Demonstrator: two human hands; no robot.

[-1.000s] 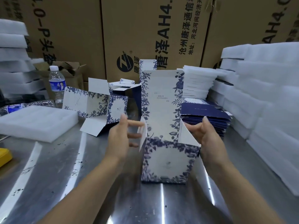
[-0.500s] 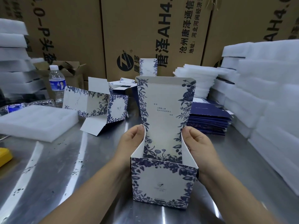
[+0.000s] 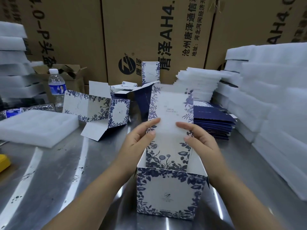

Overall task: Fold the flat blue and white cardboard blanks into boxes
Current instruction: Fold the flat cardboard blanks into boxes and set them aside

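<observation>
Right now the box point(image 3: 171, 195) stands on the desk point(image 3: 66, 180) at 6 o'clock, close to the person, with its top open. Its tall lid flap point(image 3: 172, 105) sticks up from the back wall, and its long way runs from 6 to 12. The left hand point(image 3: 137, 141) is at the flap's 9 o'clock edge and the right hand point(image 3: 201, 141) at its 3 o'clock edge, both just as near. The fingers point(image 3: 153, 122) are stretched out and press on the flap's near face. The flap is blurry, so some may hide behind it. I think the flap must bend down toward 6 to shut the top. A half-made box point(image 3: 103, 110) lies at 10 o'clock, and flat blanks point(image 3: 214, 123) are stacked at 2.
</observation>
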